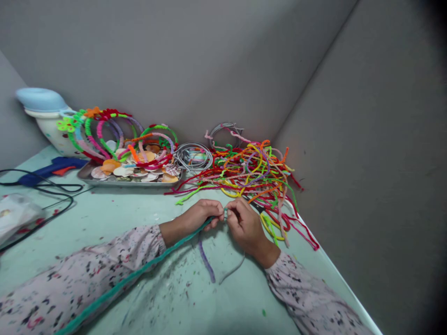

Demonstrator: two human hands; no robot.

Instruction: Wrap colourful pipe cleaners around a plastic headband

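Observation:
My left hand (206,213) is closed in a pinch on a long teal pipe cleaner (153,263). The pipe cleaner's length trails over my left sleeve to the lower left. Just across from it, my right hand (246,227) pinches at a short teal-wrapped stretch between the fingertips of both hands. A thin grey wire (233,270) comes out below my right hand and curves down over the table. Below my left hand hangs or lies a purple pipe cleaner (206,260); its upper end is hidden by the fingers.
A metal tray (132,183) holds shells and colourful wrapped hoops. Right of it are coiled grey wire (195,160) and a heap of pipe cleaners (251,172), with scissors partly beneath. Leftward lie a blue glue gun (45,171), black cord and a white container (52,125). Grey walls enclose the table.

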